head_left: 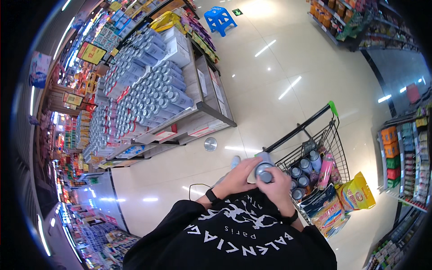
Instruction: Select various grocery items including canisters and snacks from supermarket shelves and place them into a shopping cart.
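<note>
In front of my chest I hold a pale grey-blue bottle (pixel 263 158) with a silver-grey cap, its cap end toward me. My left hand (pixel 239 177) grips it from the left, with fingers along its side. On the other side, my right hand (pixel 277 185) closes round it near the cap. Just right of my hands stands a black wire shopping cart (pixel 339 150) with a green-tipped handle. Several similar bottles (pixel 305 165) lie in the cart next to a pink bottle (pixel 326 170).
A dark package (pixel 321 204) and a yellow bag (pixel 356 191) are at the cart's near end. To the left, a wooden display stand (pixel 204 92) carries rows of capped bottles (pixel 157 96). A blue stool (pixel 219 20) stands far ahead; stocked shelves (pixel 407 157) line the right.
</note>
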`<state>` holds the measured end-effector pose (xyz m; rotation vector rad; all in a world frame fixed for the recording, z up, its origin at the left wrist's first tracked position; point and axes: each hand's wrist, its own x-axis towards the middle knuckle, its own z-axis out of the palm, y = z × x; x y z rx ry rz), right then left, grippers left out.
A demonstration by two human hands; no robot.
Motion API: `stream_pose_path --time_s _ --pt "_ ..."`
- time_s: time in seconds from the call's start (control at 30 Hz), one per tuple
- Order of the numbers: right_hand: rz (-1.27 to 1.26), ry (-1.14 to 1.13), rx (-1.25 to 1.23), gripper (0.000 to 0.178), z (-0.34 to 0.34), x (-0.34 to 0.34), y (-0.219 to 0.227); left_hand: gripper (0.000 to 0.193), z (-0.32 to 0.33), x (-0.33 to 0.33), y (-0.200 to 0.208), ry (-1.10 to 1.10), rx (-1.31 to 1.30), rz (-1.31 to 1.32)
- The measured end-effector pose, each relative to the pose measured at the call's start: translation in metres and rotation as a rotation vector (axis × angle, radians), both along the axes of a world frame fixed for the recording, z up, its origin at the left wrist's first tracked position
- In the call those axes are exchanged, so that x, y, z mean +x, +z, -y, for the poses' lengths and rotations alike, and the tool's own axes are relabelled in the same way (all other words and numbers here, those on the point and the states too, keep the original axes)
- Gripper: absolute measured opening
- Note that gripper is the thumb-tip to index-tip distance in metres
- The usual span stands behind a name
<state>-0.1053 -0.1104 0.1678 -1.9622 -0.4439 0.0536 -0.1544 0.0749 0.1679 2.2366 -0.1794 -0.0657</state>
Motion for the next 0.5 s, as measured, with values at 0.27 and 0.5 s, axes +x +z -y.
stream_pose_path --time_s 0.27,0.5 --pt "0.103 0.263 0.050 0.031 -0.153 0.038 0.041 0.070 -0.111 0.008 0.004 0.400 -0.066 0.199" --pt "-0.087 0.192 0.035 0.032 -0.309 0.099 0.023 0.076 -0.243 0.026 -0.021 0.515 -0.129 0.217"
